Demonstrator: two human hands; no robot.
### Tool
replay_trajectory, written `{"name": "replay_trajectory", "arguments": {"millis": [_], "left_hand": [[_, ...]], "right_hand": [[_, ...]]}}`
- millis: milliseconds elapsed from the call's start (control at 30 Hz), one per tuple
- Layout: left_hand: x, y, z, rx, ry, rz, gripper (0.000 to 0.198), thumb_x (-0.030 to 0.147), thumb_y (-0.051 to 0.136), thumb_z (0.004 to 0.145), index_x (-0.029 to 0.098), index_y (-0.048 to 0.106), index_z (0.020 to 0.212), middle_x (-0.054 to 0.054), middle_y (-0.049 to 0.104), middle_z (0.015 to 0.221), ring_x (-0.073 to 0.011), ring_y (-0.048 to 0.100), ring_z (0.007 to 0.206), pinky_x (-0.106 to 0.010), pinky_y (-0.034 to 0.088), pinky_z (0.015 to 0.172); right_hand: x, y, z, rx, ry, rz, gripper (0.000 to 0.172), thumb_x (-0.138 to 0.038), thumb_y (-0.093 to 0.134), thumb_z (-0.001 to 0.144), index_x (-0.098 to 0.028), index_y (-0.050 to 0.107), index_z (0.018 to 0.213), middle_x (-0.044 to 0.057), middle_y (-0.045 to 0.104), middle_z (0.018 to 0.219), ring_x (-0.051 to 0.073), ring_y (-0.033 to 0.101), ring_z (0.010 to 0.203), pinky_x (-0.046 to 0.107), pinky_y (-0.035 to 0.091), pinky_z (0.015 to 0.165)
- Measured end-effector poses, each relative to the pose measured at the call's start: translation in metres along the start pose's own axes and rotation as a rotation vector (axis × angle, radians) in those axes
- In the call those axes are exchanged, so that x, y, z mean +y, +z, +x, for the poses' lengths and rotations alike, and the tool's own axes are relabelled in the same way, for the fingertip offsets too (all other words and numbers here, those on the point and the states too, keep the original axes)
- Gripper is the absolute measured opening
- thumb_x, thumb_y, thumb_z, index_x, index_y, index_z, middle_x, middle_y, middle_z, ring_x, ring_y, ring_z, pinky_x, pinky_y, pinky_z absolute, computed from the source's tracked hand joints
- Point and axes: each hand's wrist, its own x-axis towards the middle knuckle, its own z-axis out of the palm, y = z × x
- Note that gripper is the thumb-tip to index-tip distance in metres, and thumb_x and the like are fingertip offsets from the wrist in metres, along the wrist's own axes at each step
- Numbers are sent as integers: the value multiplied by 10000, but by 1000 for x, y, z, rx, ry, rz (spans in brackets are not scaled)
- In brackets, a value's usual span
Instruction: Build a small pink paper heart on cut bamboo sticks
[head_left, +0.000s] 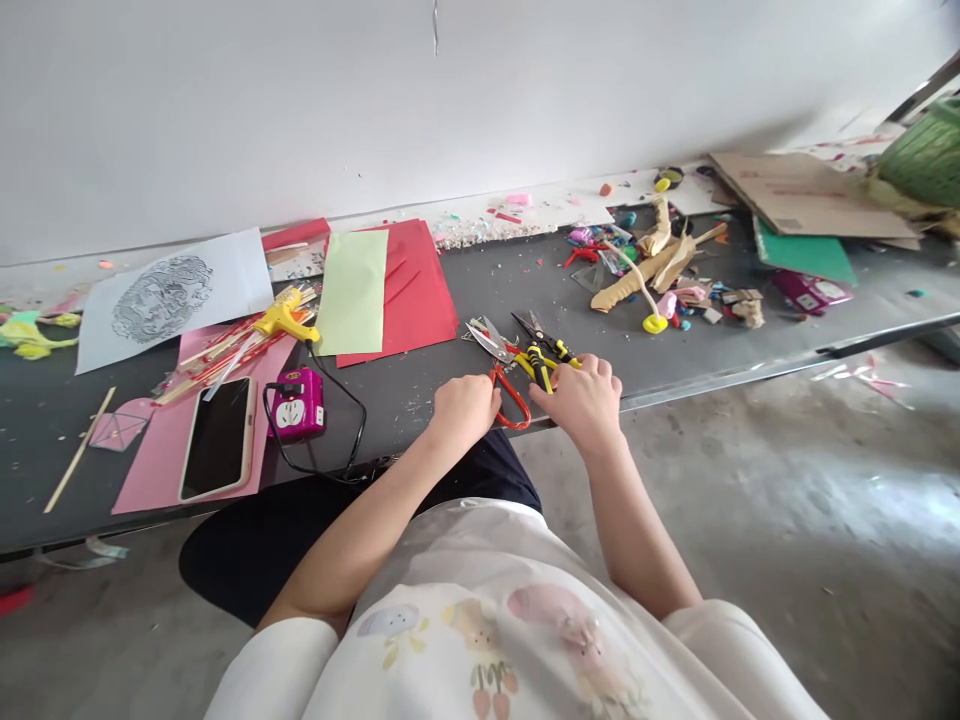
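Note:
Red-handled scissors (513,400) lie at the table's front edge, blades pointing away to the left. My left hand (466,408) is closed at their left handle; its fingertips are turned away, so what it grips is hard to make out. Just right of the scissors are pliers with yellow and black handles (538,368), their dark jaws pointing away. My right hand (586,398) rests on the edge beside these handles, fingers bent over the right handle's end and thumb near the left handle. Whether it grips them is not clear.
Red sheets (424,290) and a pale green sheet (352,290) lie behind my left hand. Further left are a yellow glue gun (285,318), a purple socket block (298,405) with a looping cord, and a phone (217,440). Craft scraps (675,280) and cardboard (810,195) are right.

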Motion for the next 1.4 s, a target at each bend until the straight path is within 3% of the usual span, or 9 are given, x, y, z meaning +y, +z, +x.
{"name": "replay_trajectory", "arguments": {"millis": [133, 300, 533, 733, 867, 1100, 1267, 1400], "left_hand": [[-3, 1, 7, -47, 25, -12, 315, 391, 476, 925, 172, 702, 935, -138, 733, 912, -288, 716, 926, -330, 537, 729], [-5, 7, 8, -74, 1, -43, 375, 423, 431, 940, 176, 705, 868, -123, 730, 843, -289, 721, 874, -331, 530, 696], [-6, 5, 4, -56, -16, -69, 372, 409, 423, 945, 175, 697, 853, -123, 725, 812, -296, 719, 851, -344, 519, 700], [-5, 7, 4, -59, -47, -88, 346, 389, 440, 934, 163, 695, 867, -145, 730, 856, -315, 718, 877, -352, 512, 706], [-5, 10, 7, -55, -65, -113, 301, 384, 495, 895, 161, 692, 849, -150, 729, 860, -326, 714, 882, -346, 501, 694], [-3, 11, 13, -7, -152, -207, 144, 286, 578, 783, 184, 662, 725, -110, 709, 753, -274, 705, 806, -304, 471, 671], [-2, 12, 12, 32, -198, -363, 162, 262, 584, 748, 186, 590, 604, -124, 697, 730, -301, 699, 834, -339, 475, 723], [-5, 16, 11, -14, -246, -629, 273, 280, 576, 784, 196, 529, 529, -61, 660, 583, -224, 688, 652, -301, 490, 670]], "right_hand": [[5, -2, 6, -99, 25, 52, 425, -529, 579, 809, -166, 714, 983, 206, 562, 1183, 385, 518, 1158, 493, 423, 937], [9, -5, 16, -189, 39, 49, 456, -560, 607, 762, -196, 710, 1016, 184, 568, 1129, 381, 523, 1135, 473, 424, 908], [11, 4, 20, -140, 72, 93, 370, -484, 606, 752, -206, 730, 963, 184, 577, 1143, 372, 507, 1134, 441, 428, 867], [18, 15, 20, -93, 8, 175, 329, -459, 583, 778, -181, 730, 874, 154, 640, 1042, 325, 502, 1127, 381, 427, 870], [20, 17, 18, -66, 18, 207, 335, -444, 591, 764, -171, 742, 884, 186, 619, 1131, 337, 498, 1127, 386, 427, 876], [25, 18, 12, -30, 10, 250, 335, -407, 606, 748, -167, 761, 921, 205, 610, 1139, 334, 499, 1136, 393, 431, 907], [29, 14, 7, -1, 10, 310, 320, -402, 607, 746, -172, 765, 903, 184, 605, 1149, 324, 517, 1120, 407, 411, 974], [33, 14, 3, 3, 34, 375, 291, -411, 618, 727, -188, 756, 854, 154, 609, 1163, 324, 531, 1115, 424, 413, 989]]}}
